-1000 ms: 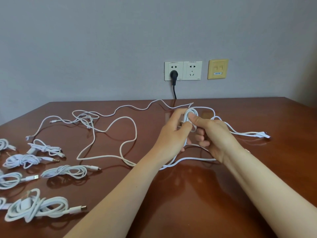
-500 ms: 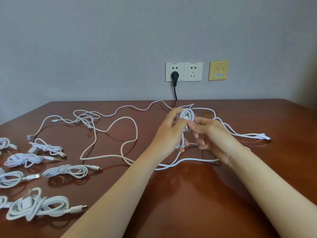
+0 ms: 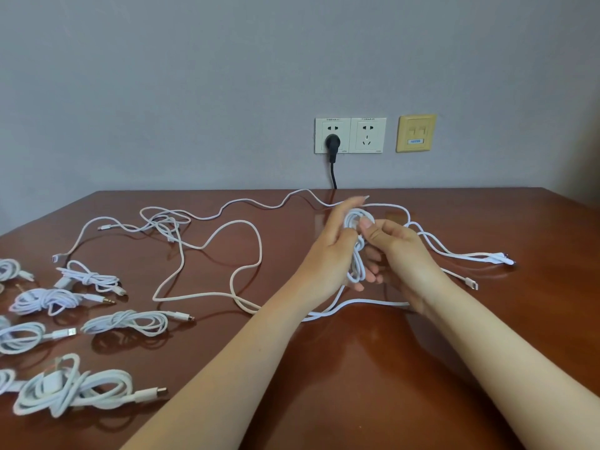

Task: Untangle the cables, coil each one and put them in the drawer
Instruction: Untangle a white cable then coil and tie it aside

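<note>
Since half a second ago my left hand (image 3: 328,251) has stretched its long fingers further up and across the top of the cable coil (image 3: 356,254). Their tips now stand above it toward the wall, where before they only met it from the side. My right hand (image 3: 401,254) has closed in. Its thumb and forefinger now pinch the upper turn of the coil, thumbnail facing me, with the other fingers curled loosely beneath. My left hand holds the coil from the other side, thumb against the strands and lower fingers curled near the bottom loop. The coil itself has barely shifted.

The coil hangs between both hands, lifted off the counter (image 3: 341,368), above its middle and toward the far edge. It is a narrow, stretched oval of several white turns. Its long axis runs from the far, upper end down toward me, close to upright, with the rounded top loop pointing at the wall and the bottom loop pointing at my wrists. From below it a loose tail (image 3: 246,306) drops to the counter and wanders off to my left in wide bends.

To my right, cable ends (image 3: 500,258) lie flat, plugs pointing off to the right. At my left sit tied bundles (image 3: 125,321), well apart from my hands.
</note>
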A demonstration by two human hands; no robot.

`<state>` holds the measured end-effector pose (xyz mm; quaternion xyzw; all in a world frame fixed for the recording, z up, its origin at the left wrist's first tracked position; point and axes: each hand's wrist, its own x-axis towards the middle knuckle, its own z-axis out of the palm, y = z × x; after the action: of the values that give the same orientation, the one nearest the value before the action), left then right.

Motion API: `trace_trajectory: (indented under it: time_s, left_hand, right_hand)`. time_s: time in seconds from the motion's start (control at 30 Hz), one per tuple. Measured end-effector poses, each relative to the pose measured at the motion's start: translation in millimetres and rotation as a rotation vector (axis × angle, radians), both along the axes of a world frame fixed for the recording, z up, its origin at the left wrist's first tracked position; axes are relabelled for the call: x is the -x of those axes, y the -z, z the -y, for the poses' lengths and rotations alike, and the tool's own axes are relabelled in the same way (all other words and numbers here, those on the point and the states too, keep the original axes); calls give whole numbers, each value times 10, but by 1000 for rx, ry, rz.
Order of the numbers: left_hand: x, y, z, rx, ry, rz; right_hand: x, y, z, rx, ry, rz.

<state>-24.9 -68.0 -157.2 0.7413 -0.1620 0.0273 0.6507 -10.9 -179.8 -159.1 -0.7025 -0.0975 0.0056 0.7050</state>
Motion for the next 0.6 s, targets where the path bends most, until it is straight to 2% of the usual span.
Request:
trace_trajectory:
  time_s: [0.3,0.5,0.6]
  left_hand:
    - [-79,48,3,1,-125,38]
    - [-85,-28,-29,253,-135,-91]
    - [-76,-30,-24,215,-102,-105]
  right_hand:
    - [-33,23,-9,13,82,39]
    - [-30,15,-19,-79,-15,71]
    - [-21,34,-32,-89,-38,11]
